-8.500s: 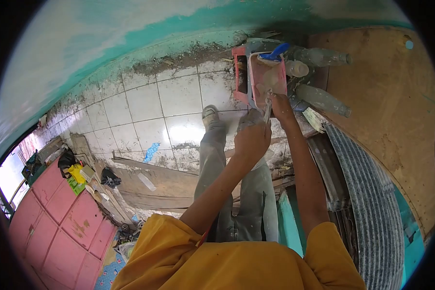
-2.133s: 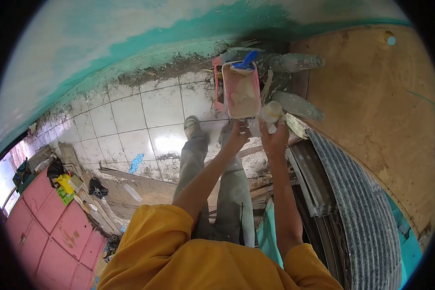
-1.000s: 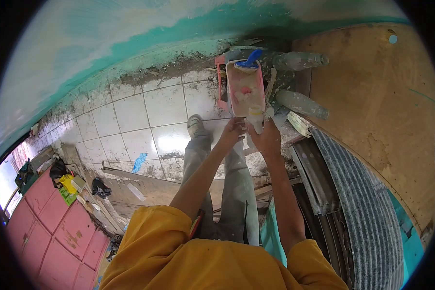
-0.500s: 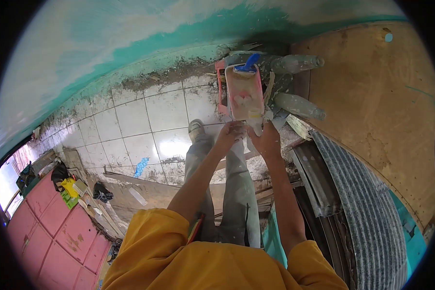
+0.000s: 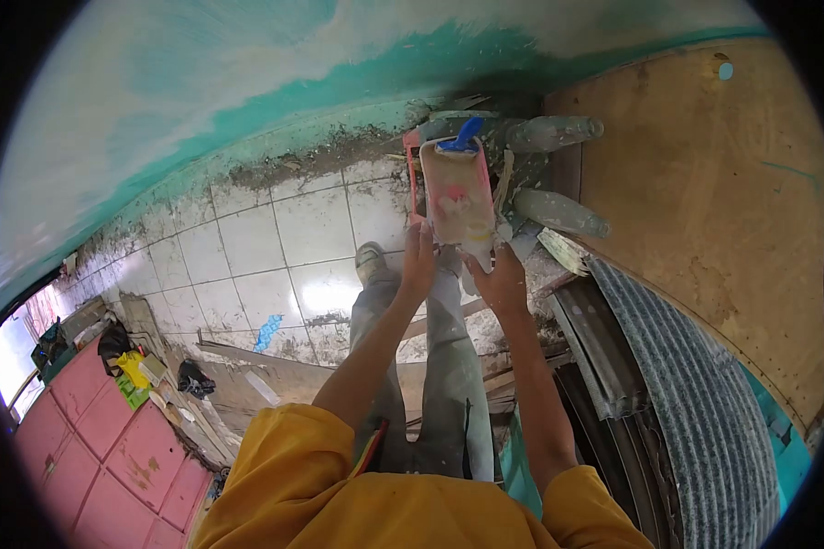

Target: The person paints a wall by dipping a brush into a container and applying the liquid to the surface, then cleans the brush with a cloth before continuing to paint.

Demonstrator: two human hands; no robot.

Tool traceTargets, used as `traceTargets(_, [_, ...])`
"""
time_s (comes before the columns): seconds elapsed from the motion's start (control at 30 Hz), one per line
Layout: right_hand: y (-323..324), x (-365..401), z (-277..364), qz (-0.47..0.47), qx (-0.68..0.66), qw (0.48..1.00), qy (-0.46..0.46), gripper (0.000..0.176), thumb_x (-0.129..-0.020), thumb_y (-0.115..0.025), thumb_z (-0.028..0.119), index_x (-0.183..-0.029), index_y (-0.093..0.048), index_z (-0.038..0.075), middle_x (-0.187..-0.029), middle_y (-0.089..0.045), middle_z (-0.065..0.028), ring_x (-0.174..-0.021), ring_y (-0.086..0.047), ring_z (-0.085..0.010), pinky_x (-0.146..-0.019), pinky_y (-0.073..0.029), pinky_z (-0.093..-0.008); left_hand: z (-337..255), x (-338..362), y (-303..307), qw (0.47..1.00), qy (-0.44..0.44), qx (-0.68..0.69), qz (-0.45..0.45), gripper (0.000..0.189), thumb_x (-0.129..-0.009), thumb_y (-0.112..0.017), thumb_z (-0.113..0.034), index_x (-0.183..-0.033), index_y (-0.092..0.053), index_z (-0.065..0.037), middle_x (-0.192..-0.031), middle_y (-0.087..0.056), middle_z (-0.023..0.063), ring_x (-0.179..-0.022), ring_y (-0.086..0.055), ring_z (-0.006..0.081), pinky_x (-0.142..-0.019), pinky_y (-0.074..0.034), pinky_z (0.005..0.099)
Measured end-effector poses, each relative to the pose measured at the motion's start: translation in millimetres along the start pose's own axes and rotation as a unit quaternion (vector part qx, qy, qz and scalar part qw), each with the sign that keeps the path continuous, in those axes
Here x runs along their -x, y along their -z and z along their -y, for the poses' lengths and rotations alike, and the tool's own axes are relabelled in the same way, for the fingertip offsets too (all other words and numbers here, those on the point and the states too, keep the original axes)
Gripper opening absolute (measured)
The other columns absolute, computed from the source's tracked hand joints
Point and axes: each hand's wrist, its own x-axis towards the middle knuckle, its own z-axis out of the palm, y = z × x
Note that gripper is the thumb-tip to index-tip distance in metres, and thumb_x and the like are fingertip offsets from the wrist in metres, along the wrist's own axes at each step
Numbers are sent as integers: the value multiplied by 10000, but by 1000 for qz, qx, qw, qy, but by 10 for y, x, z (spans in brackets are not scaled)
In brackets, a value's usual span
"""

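A shallow pinkish tray (image 5: 437, 197) with whitish residue sits low in front of me, by the wall. Across its far end lies a blue-handled tool (image 5: 467, 137) with a wide flat head. My left hand (image 5: 418, 263) is at the tray's near left corner, fingers stretched out and holding nothing. Between the thumb and fingers of my right hand (image 5: 502, 282) is a pale, see-through plastic piece (image 5: 479, 245) with a yellowish mark. It overlaps the tray's near end; I cannot tell its exact kind.
Dusty bottles (image 5: 558, 212) lie right of the tray, beside a brown wooden panel (image 5: 687, 174). Corrugated sheets (image 5: 677, 366) lean at my right. White floor tiles (image 5: 247, 247), a loose plank (image 5: 265, 352) and a pink panelled surface (image 5: 110, 448) are at the left.
My left hand has come away from the plastic piece and moved left to the tray's corner, its fingers straightening. My right hand stays at the plastic piece.
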Motion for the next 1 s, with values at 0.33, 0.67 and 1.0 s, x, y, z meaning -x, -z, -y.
traceTargets(0.33, [-53,44,42,9,3,999,-41,471,-802,-774,367,-946,-618,-53,-881,-650,-223,-810,-657,-393,-726,-520,-447,103,-273,-12,990,-89,-92,64,576,-1056,-320,-435,-1396,-376,26,-1304,-490,185,-1187,-505,251,-1012,-409,378])
traceTargets(0.67, [-102,85,-35,6,-11,1000,-23,559,-812,-743,460,-925,-588,-66,-863,-622,-242,-796,-641,-421,-707,-516,-465,-123,-365,-140,977,-75,-196,-34,673,-1012,-369,-538,-1371,-391,31,-1270,-412,335,-1189,-441,453,-1028,-357,469])
traceTargets(1.0, [-29,75,25,23,11,999,-48,550,-808,-749,459,-897,-599,-62,-822,-628,-232,-764,-639,-406,-697,-512,-457,3,-568,-73,966,-110,-233,-2,552,-1041,-325,-451,-1324,-428,12,-1140,-472,331,-1086,-453,468,-978,-354,502])
